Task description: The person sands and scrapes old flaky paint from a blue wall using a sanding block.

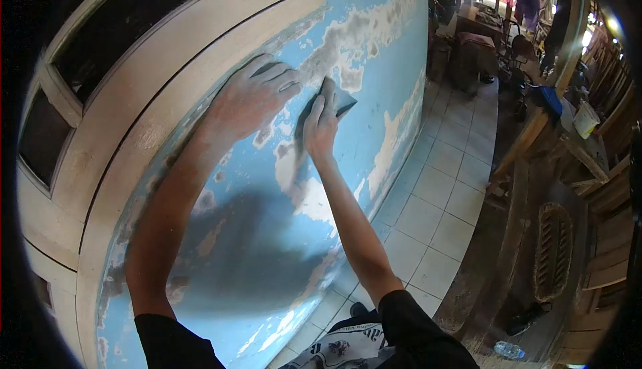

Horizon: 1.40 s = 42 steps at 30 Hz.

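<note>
A blue wall (247, 235) with peeling paint and pale and grey bare patches stands before me. My right hand (322, 125) presses a dark folded sheet, which looks like sandpaper (344, 103), against the wall. One corner of the sheet sticks out past the fingers. Higher and to the left, my left hand (257, 95), coated in pale dust, rests on the wall beside the frame with its fingers curled. A dark patch shows between those fingers; what it is, I cannot make out.
A cream wooden frame with dark panes (120, 28) borders the wall at left. White floor tiles (428, 215) run along its foot. To the right are a wooden bench (515, 235), a woven mat (554, 252), a plastic bottle (509, 349) and a white container (586, 119).
</note>
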### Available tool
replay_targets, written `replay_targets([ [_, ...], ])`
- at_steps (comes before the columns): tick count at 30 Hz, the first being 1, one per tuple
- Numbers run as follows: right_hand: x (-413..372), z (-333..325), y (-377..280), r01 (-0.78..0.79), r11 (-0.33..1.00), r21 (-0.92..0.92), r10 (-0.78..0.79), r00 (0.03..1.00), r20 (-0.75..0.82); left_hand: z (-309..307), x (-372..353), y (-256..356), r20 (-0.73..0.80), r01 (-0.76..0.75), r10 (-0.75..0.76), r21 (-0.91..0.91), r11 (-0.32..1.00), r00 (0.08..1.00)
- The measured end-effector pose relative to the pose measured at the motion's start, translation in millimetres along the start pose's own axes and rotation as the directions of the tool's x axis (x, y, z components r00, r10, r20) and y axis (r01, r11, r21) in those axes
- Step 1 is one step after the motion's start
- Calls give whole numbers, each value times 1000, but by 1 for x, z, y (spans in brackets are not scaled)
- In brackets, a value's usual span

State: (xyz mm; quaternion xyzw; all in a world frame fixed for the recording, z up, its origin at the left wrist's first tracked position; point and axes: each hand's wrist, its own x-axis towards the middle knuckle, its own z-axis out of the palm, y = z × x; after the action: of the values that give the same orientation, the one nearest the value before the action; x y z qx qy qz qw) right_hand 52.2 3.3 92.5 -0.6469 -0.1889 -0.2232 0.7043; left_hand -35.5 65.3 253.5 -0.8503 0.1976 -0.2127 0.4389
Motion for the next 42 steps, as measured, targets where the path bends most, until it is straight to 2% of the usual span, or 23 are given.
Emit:
replay_targets([
  [2, -42, -4, 5, 167, 986, -10, -164, 979, 121, 1, 6, -4, -69, -14, 14, -10, 1000, 998],
  [3, -66, 3, 4, 389, 906, -167, -370, 919, 134, 0, 11, -6, -78, -22, 22, -1, 1000, 997],
  [4, -80, -11, -12, 270, 957, -105, -219, 911, 349, -2, 14, -5, -83, -26, 29, 41, 999, 996],
  [5, -85, -10, -3, 315, 944, -95, -270, 908, 321, -1, 16, -2, -76, -32, 38, 73, 997, 996],
  [9, -13, -16, 11, 88, 996, -4, -85, 973, 215, 8, 42, 0, 2, -8, 8, 17, 1000, 1000],
  [10, 10, -16, 22, 166, 984, -68, -155, 977, 146, 12, 52, -3, -13, -24, 24, 27, 999, 1000],
  [13, 22, -9, 27, 155, 973, -170, -146, 987, 64, 17, 78, -5, -35, -14, 14, -8, 1000, 999],
  [15, -14, -10, 18, 59, 992, -114, -43, 990, 135, 20, 97, -3, 116, 23, -21, -19, 1000, 993],
  [17, -44, -13, 19, 291, 952, -96, -252, 922, 294, 37, 112, 0, 90, 7, -4, -40, 999, 996],
  [18, -36, -15, 24, 282, 955, -94, -244, 924, 294, 45, 118, 2, 64, -16, 20, -62, 998, 998],
  [20, 3, -23, 33, 133, 991, -21, -125, 966, 225, 55, 130, 2, 79, -4, 8, -49, 999, 997],
  [21, 28, -29, 27, -73, 993, 88, 53, 976, 213, 59, 134, 3, 91, 12, -8, -44, 999, 996],
  [24, 29, -13, 47, 27, 1000, 4, -27, 995, 98, 67, 140, 3, 64, 0, 0, -14, 1000, 998],
  [26, -17, -14, 44, 286, 943, -172, -233, 934, 272, 67, 140, 4, 67, -5, 6, -12, 1000, 998],
  [28, -56, -19, 11, 311, 947, 79, -320, 890, 326, 70, 147, 2, 62, -14, 15, -8, 1000, 998],
  [31, -59, -21, 19, 216, 956, 197, -280, 873, 400, 72, 146, 1, 69, -18, 17, 23, 1000, 997],
  [32, -55, -19, 27, 243, 958, 154, -284, 879, 383, 70, 144, -1, 61, -4, 4, 1, 1000, 998],
  [34, -11, -16, 45, 138, 990, 36, -142, 969, 201, 69, 140, 2, 60, 9, -7, -30, 999, 998],
  [35, 18, -22, 54, -7, 993, 121, -12, 987, 159, 69, 140, 2, 75, -2, 3, -16, 1000, 997],
  [36, 52, -31, 44, -287, 889, 357, 231, 954, 192, 68, 140, 3, 90, -15, 15, -2, 1000, 996],
  [37, 57, -27, 51, -283, 890, 356, 229, 955, 188, 69, 141, 3, 85, -16, 16, -2, 1000, 996],
  [39, 62, -24, 65, -100, 989, 112, 90, 992, 93, 71, 143, 4, 93, -7, 4, 35, 999, 996],
  [42, -8, -25, 50, 84, 996, 36, -91, 950, 298, 69, 149, 5, 159, -19, 10, 53, 998, 987],
])
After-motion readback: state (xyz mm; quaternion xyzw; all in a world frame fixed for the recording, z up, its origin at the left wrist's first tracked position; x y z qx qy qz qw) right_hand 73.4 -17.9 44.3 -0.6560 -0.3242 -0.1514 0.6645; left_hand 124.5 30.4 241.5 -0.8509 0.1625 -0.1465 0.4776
